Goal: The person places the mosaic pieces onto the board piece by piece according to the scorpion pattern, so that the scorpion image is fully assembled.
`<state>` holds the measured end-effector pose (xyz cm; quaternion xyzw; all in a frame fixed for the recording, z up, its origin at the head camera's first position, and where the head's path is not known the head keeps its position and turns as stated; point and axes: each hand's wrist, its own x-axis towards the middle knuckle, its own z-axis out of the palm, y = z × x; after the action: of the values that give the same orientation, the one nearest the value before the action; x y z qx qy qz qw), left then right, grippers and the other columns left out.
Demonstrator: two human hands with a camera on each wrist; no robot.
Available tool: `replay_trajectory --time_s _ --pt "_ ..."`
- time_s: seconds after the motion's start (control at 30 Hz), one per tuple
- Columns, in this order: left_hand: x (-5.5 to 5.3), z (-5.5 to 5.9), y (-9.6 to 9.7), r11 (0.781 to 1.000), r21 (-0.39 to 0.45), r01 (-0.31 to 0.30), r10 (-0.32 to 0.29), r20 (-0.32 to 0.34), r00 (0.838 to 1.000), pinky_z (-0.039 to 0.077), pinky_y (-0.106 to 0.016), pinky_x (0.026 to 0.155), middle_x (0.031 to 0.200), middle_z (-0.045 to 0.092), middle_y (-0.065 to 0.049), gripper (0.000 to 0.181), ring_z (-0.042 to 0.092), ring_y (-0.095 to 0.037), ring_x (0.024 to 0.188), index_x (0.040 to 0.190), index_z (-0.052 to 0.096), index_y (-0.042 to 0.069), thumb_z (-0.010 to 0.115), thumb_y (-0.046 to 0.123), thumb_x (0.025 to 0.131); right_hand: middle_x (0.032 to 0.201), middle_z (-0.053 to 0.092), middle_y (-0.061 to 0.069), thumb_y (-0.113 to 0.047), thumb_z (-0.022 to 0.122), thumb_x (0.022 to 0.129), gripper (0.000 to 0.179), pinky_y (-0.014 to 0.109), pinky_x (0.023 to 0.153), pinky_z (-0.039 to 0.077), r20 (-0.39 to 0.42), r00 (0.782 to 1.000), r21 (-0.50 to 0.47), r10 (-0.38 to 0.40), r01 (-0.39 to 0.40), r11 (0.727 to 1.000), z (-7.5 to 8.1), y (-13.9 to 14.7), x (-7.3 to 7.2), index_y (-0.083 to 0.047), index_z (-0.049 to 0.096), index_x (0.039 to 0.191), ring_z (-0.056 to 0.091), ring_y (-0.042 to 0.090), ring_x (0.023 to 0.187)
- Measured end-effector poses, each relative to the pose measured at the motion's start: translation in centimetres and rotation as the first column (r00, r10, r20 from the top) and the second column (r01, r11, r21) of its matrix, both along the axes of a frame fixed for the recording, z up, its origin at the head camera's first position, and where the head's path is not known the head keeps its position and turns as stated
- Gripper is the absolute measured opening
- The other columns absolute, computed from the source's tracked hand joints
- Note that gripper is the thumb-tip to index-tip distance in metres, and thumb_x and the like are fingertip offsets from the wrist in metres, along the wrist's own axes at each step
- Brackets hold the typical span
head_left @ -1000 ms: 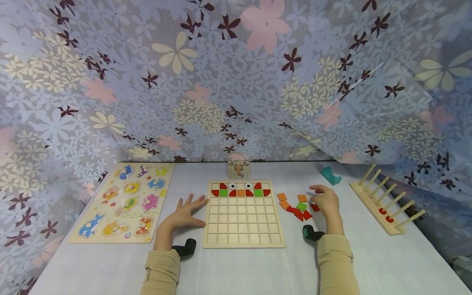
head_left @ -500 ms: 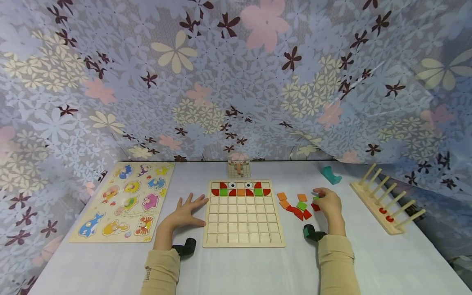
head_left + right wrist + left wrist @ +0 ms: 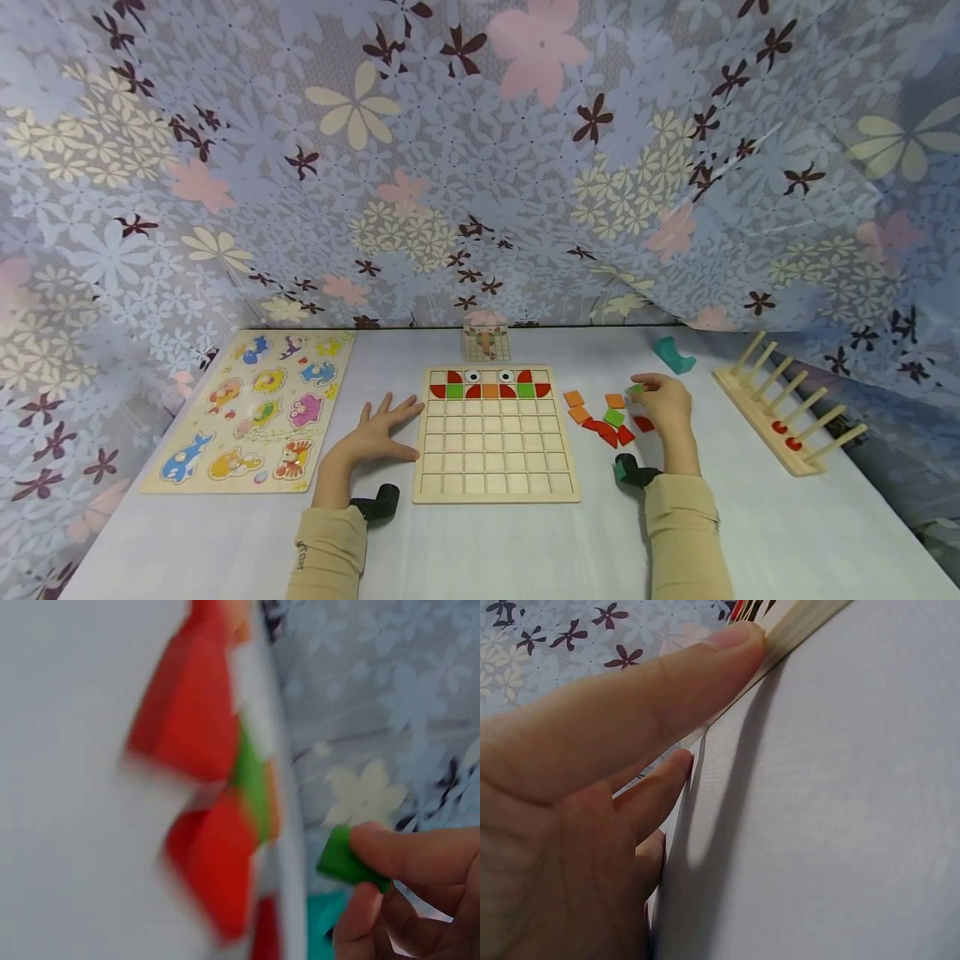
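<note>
My left hand (image 3: 378,435) lies with fingers spread at the left edge of a wooden grid board (image 3: 497,450). In the left wrist view its thumb (image 3: 727,656) touches the board's side. Red, green, orange and eye tiles fill part of the board's top two rows. To the right of the board, my right hand (image 3: 666,406) pinches a green square tile (image 3: 346,859) between thumb and fingers, raised above the table. Below and left of that hand lie loose red tiles (image 3: 625,436), orange tiles (image 3: 574,401) and another green tile (image 3: 613,419).
A small pattern card (image 3: 486,343) stands behind the board. An animal puzzle board (image 3: 247,408) lies at the left. On the right are a teal curved piece (image 3: 672,357) and a wooden peg rack (image 3: 765,408) with red beads. A floral cloth (image 3: 480,167) hangs behind the table.
My right hand has picked up the green tile, lifted it and shifted slightly left with it. The left hand stays where it was.
</note>
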<state>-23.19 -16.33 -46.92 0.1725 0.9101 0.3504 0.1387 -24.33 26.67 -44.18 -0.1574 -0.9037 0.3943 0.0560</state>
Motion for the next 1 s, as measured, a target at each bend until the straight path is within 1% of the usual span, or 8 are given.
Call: replay_trajectory --time_s 0.1,0.17,0.3,0.4,0.57,0.7,0.9,1.0 --pt "0.0 0.0 0.0 1.0 0.001 0.001 -0.001 0.002 1.0 -0.013 -0.058 0.107 0.15 0.026 -0.014 0.083 -0.002 -0.042 0.139 0.14 0.041 0.008 0.078 0.024 0.067 0.103 0.059 0.021 -0.011 0.06 0.087 0.03 0.028 0.065 0.047 -0.046 0.999 -0.083 0.025 -0.029 0.996 0.8 -1.5 -0.2 0.003 0.063 0.113 0.059 0.032 0.088" --pt "0.0 0.0 0.0 1.0 0.001 0.0 0.0 0.004 1.0 -0.013 -0.058 0.108 0.15 0.025 -0.014 0.083 -0.002 -0.042 0.139 0.14 0.041 0.008 0.078 0.024 0.067 0.102 0.06 0.018 -0.012 0.06 0.087 0.029 0.032 0.066 0.051 -0.064 0.997 -0.158 0.049 -0.059 0.986 1.3 -2.7 -0.3 0.002 0.063 0.113 0.062 0.031 0.086" --pt "0.0 0.0 0.0 1.0 0.006 0.002 -0.002 0.007 1.0 -0.013 -0.057 0.108 0.15 0.025 -0.014 0.083 -0.002 -0.042 0.139 0.14 0.041 0.008 0.078 0.023 0.067 0.106 0.059 0.017 -0.012 0.06 0.089 0.031 0.041 0.081 0.053 -0.088 0.985 -0.309 0.15 -0.17 0.936 1.9 -5.3 -0.5 0.003 0.06 0.116 0.062 0.033 0.094" --pt "0.0 0.0 -0.1 1.0 0.01 0.007 -0.007 0.007 1.0 -0.013 -0.058 0.107 0.15 0.025 -0.014 0.083 -0.002 -0.042 0.139 0.14 0.04 0.007 0.078 0.023 0.067 0.104 0.059 0.016 -0.012 0.061 0.088 0.031 0.043 0.086 0.051 -0.105 0.968 -0.344 0.228 -0.25 0.905 1.8 -7.1 -0.6 0.004 0.06 0.115 0.06 0.034 0.097" --pt "-0.1 0.0 -0.1 1.0 0.008 0.01 -0.01 0.004 1.0 -0.013 -0.058 0.107 0.15 0.025 -0.014 0.083 -0.002 -0.043 0.139 0.14 0.04 0.008 0.078 0.024 0.068 0.094 0.063 0.012 -0.008 0.062 0.086 0.022 0.043 0.077 0.052 -0.13 0.942 -0.312 0.308 -0.334 0.889 1.2 -9.5 -0.5 0.003 0.063 0.106 0.06 0.027 0.088" --pt "-0.1 -0.1 -0.1 1.0 0.005 0.009 -0.009 0.002 1.0 -0.013 -0.058 0.107 0.15 0.025 -0.014 0.083 -0.002 -0.042 0.139 0.14 0.04 0.008 0.079 0.024 0.068 0.092 0.062 0.014 -0.002 0.062 0.085 0.019 0.041 0.074 0.054 -0.13 0.922 -0.31 0.364 -0.387 0.869 0.8 -10.9 -0.3 0.004 0.062 0.103 0.06 0.026 0.084" --pt "-0.1 -0.1 -0.1 1.0 0.009 0.007 -0.007 0.004 1.0 -0.013 -0.057 0.108 0.15 0.025 -0.014 0.084 -0.002 -0.042 0.139 0.14 0.04 0.008 0.079 0.024 0.067 0.09 0.064 0.009 -0.003 0.066 0.081 0.015 0.03 0.067 0.051 -0.085 0.903 -0.209 0.421 -0.429 0.879 0.2 -12.2 -0.4 -0.002 0.065 0.096 0.058 0.021 0.083" --pt "0.0 -0.1 -0.1 1.0 0.012 0.008 -0.008 0.007 1.0 -0.013 -0.057 0.107 0.15 0.024 -0.015 0.084 -0.002 -0.042 0.139 0.14 0.04 0.008 0.079 0.025 0.067 0.086 0.065 0.006 -0.005 0.068 0.08 0.012 0.029 0.065 0.049 -0.08 0.903 -0.156 0.423 -0.431 0.889 -0.2 -12.4 -0.6 -0.005 0.066 0.092 0.059 0.019 0.078"
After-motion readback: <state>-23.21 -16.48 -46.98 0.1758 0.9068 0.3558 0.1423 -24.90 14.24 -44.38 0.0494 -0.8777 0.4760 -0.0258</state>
